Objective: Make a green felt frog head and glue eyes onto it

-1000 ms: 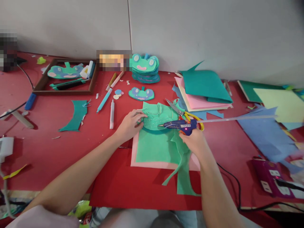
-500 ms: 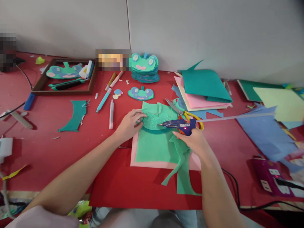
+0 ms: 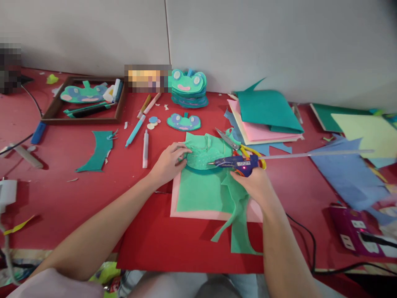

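Where the counter's (image 3: 56,207) back edge nears its left corner, a brown tray (image 3: 82,121) holds a frog-face cutout (image 3: 77,96). Nearer the front edge lies a curved teal scrap (image 3: 103,153). The left hand (image 3: 167,163) has its fingers bent, tips at the left rim of a light green felt piece (image 3: 200,160); whether they pinch or only press, I cannot tell. That piece lies mid-counter, between the back and front edges, bearing pale marks, apparently glue. It looks light, soft and apt to wrinkle, so its unmarked rim seems the place to hold. Yellow-handled scissors (image 3: 233,145) lie just behind the blue glue gun (image 3: 237,162), whose nozzle points left over the felt. The right hand (image 3: 252,182) is wrapped around its handle, a sensible grip: the body seems stiff and light, the metal tip probably hot. Toward the counter's right edge lies blue felt (image 3: 350,174).
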`<action>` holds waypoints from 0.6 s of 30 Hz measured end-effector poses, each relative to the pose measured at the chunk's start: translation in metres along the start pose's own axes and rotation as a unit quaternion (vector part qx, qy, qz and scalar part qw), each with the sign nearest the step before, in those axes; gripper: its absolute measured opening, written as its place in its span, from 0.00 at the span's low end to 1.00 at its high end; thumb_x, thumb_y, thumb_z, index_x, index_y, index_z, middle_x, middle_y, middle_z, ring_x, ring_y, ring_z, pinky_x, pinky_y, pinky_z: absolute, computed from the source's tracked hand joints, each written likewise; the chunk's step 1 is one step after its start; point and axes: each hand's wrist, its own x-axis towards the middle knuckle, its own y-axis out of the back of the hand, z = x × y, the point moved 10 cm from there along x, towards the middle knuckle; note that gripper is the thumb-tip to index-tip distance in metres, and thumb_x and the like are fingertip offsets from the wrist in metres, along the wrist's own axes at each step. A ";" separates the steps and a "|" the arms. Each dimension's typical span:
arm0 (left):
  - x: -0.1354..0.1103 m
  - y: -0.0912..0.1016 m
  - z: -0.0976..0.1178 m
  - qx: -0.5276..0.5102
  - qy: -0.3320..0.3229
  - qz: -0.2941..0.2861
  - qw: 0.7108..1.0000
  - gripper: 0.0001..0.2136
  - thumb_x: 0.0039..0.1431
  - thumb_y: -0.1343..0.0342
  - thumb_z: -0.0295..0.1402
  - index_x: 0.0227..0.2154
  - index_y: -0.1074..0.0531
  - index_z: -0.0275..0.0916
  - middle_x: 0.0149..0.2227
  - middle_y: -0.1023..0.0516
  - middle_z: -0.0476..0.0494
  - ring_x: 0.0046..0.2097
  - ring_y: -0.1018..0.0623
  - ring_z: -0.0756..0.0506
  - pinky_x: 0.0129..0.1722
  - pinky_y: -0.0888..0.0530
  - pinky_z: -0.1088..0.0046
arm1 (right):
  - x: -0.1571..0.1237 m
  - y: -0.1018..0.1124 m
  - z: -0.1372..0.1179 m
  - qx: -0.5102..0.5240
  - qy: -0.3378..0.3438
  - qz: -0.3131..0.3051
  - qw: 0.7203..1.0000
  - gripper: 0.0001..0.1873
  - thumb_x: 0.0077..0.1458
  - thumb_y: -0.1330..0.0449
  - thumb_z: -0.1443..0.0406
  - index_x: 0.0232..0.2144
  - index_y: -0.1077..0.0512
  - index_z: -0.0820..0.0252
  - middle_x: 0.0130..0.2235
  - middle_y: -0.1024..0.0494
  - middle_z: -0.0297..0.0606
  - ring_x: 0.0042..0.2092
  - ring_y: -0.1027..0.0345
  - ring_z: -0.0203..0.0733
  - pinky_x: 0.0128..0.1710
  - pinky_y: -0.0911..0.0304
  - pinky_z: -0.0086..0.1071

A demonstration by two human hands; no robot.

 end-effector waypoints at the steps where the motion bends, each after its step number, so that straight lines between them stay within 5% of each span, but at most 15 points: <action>1: 0.000 0.000 0.000 0.000 0.000 0.000 1.000 0.13 0.53 0.50 0.23 0.41 0.31 0.39 0.45 0.33 0.41 0.36 0.31 0.50 0.42 0.29 0.66 | 0.000 0.000 0.002 -0.016 -0.008 -0.004 1.000 0.13 0.40 0.41 0.59 0.29 0.30 0.60 0.27 0.25 0.40 0.31 0.30 0.47 0.27 0.39 0.33; 7: 0.000 0.000 0.000 0.001 0.000 -0.002 1.000 0.13 0.53 0.50 0.23 0.41 0.31 0.39 0.45 0.33 0.41 0.36 0.31 0.50 0.41 0.29 0.67 | -0.001 -0.002 0.001 -0.046 -0.007 -0.031 0.998 0.04 0.42 0.46 0.63 0.22 0.34 0.59 0.21 0.31 0.37 0.24 0.34 0.42 0.22 0.45 0.29; 18: 0.001 0.001 0.002 0.003 -0.001 0.001 1.000 0.13 0.53 0.50 0.23 0.41 0.31 0.39 0.45 0.33 0.41 0.36 0.31 0.50 0.42 0.30 0.67 | 0.000 0.006 0.005 -0.081 0.009 -0.024 0.996 0.09 0.44 0.47 0.66 0.30 0.30 0.61 0.25 0.28 0.40 0.28 0.32 0.42 0.23 0.44 0.27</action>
